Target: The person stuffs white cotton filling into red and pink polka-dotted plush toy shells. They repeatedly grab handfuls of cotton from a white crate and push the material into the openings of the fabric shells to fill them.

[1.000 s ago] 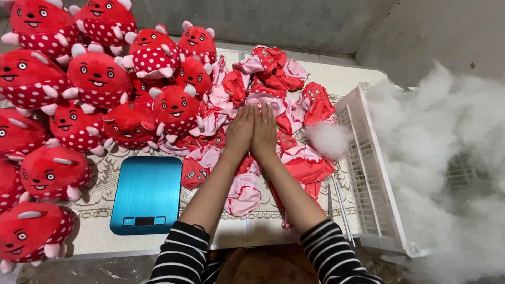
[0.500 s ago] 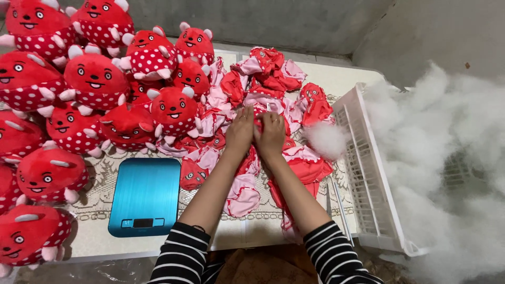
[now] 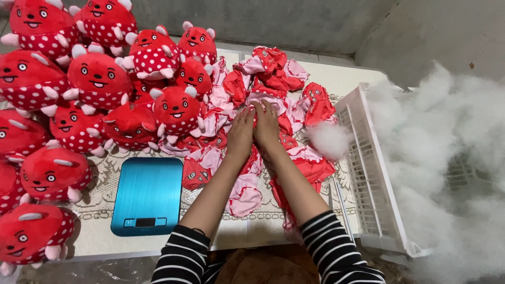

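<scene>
Both my hands lie side by side, palms down, on a heap of flat unstuffed red and pink plush skins (image 3: 273,68) in the middle of the table. My left hand (image 3: 241,134) rests flat on the fabric with its fingers stretched forward. My right hand (image 3: 266,126) touches it on the right, fingertips bent slightly onto a pink and red skin (image 3: 256,100). Neither hand has lifted anything off the heap. Both forearms wear black and white striped sleeves.
Several stuffed red plush toys with white dots (image 3: 100,79) crowd the table's left side. A blue kitchen scale (image 3: 148,195) lies in front of my left arm. A white plastic crate (image 3: 371,173) stands on edge at the right, with loose white stuffing (image 3: 452,158) beyond it.
My hands have slid a little farther forward over the heap and stayed together. The toys, the scale and the crate have not moved.
</scene>
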